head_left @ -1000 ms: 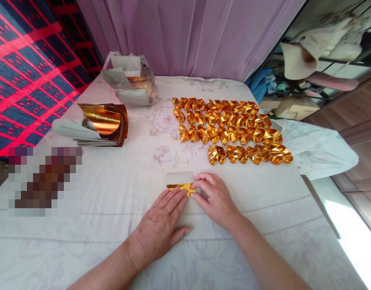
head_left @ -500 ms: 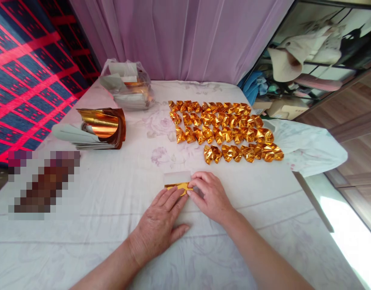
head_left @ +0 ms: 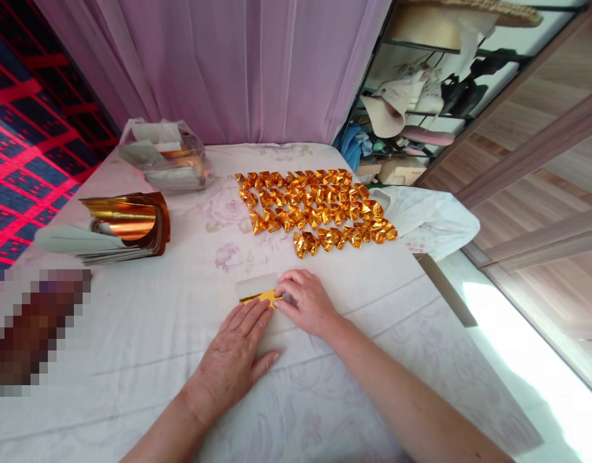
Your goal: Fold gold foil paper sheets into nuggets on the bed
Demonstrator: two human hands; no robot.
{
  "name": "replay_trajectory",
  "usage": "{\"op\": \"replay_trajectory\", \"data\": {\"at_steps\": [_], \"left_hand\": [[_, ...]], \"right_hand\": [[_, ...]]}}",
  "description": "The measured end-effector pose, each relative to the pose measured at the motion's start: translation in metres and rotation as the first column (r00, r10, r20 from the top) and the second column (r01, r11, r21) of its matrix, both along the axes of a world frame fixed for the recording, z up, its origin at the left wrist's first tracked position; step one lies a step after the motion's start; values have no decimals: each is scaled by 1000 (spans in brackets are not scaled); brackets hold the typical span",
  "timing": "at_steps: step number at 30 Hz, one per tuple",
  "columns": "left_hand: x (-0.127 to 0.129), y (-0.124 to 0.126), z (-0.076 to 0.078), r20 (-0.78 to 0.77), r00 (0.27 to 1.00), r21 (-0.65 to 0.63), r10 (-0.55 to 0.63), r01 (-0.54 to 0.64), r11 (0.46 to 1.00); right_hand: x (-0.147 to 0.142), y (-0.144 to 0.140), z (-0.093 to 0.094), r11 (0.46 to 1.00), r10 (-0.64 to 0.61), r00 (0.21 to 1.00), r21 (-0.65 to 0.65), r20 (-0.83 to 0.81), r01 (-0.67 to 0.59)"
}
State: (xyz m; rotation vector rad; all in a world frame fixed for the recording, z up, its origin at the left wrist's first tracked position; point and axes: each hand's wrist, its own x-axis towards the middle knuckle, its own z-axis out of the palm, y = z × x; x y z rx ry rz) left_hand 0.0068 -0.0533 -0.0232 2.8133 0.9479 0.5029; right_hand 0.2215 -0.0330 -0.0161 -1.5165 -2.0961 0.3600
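Observation:
A small sheet of gold foil paper [head_left: 263, 297], pale on its back, lies partly folded on the table in front of me. My left hand [head_left: 232, 360] rests flat over its near left part, fingers stretched out and thumb apart. At the sheet's right end, my right hand [head_left: 306, 303] has thumb and forefinger pinched on the folded strip. The fingertips hide part of the fold. Beyond the hands, several rows of shiny folded gold paper pieces [head_left: 305, 244] stand close together.
A bent stack of foil sheets [head_left: 126, 226] sits at the left, with a clear plastic bag of more sheets [head_left: 168, 170] behind it. A white plastic bag [head_left: 433, 215] lies at the right edge of the cloth-covered table [head_left: 180, 308]. A shelf [head_left: 402, 116] stands behind. The left foreground has a pixelated patch.
The view has swung to the right, so everything appears further left. Both hands keep nearly the same hold on the foil paper; the fold looks much the same.

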Motion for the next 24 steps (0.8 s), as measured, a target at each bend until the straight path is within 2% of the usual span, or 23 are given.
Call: {"op": "replay_trajectory", "data": {"at_steps": [8,19,24], "left_hand": [[-6,1,1,-21,1000,74,-4,5,997],[-33,-7,7,-97,992,90,81,-73,993],[-37,-8,11,-130,987,57,97,-90,994]], "right_hand": [[1,0,0,1000,4,1000,7,-2,-4],[3,1,-4,999,30,999,27,-13,-29],[3,1,-5,999,33,999,38,-14,-33]]}}
